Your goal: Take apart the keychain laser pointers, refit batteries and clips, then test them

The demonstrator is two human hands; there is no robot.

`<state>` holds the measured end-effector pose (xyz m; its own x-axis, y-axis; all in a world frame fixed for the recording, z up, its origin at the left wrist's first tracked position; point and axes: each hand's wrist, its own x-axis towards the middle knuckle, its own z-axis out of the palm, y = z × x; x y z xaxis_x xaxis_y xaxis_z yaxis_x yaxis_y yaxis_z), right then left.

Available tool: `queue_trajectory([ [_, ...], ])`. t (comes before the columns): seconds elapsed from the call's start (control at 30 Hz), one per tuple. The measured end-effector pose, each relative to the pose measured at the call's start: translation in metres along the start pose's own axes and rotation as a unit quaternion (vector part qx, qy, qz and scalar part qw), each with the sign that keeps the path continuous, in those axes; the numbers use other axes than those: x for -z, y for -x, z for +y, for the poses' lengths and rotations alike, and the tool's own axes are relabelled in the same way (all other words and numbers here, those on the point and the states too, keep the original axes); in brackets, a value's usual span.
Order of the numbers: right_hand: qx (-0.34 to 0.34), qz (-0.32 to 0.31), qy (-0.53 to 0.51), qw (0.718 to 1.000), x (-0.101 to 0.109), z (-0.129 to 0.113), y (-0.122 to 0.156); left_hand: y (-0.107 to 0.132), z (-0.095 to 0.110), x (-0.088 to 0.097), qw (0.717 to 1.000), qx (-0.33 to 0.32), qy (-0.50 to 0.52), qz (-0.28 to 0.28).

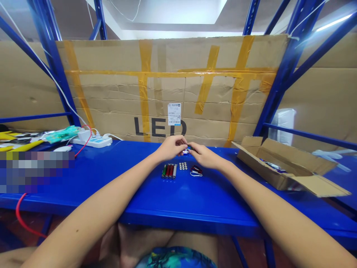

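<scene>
My left hand (171, 147) and my right hand (203, 155) meet over the blue shelf top (178, 197), fingers pinched together on a small dark and silver part (187, 150) held between them. Just in front of the hands lie a row of small tubes (169, 171) in green, red and silver, a cluster of small round silver cells (183, 166), and a red and silver clip (196, 171). Both forearms reach forward from the lower corners of the view.
An open cardboard box (290, 167) with small items inside sits at the right. A white power strip (93, 140) with a red cable (21, 219) and yellow and green items lie at the left. A taped cardboard sheet (173, 89) marked LED stands behind, between blue rack posts.
</scene>
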<state>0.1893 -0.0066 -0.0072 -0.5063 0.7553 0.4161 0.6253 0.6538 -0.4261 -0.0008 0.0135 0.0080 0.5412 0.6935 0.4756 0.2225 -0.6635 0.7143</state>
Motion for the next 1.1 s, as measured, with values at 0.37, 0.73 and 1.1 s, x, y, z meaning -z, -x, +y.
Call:
queue_trajectory([
  [0.37,-0.001,0.022,0.051,0.998,-0.002,-0.008,0.001,0.003,-0.002,-0.003,0.997,-0.002,0.058,-0.041],
  [0.73,-0.080,0.036,0.113,0.990,-0.013,-0.023,0.003,0.003,-0.006,-0.003,0.998,-0.013,0.058,-0.037],
  [1.1,-0.104,0.041,0.127,0.986,-0.015,-0.028,0.003,0.002,-0.008,-0.008,0.998,0.003,0.056,-0.035],
])
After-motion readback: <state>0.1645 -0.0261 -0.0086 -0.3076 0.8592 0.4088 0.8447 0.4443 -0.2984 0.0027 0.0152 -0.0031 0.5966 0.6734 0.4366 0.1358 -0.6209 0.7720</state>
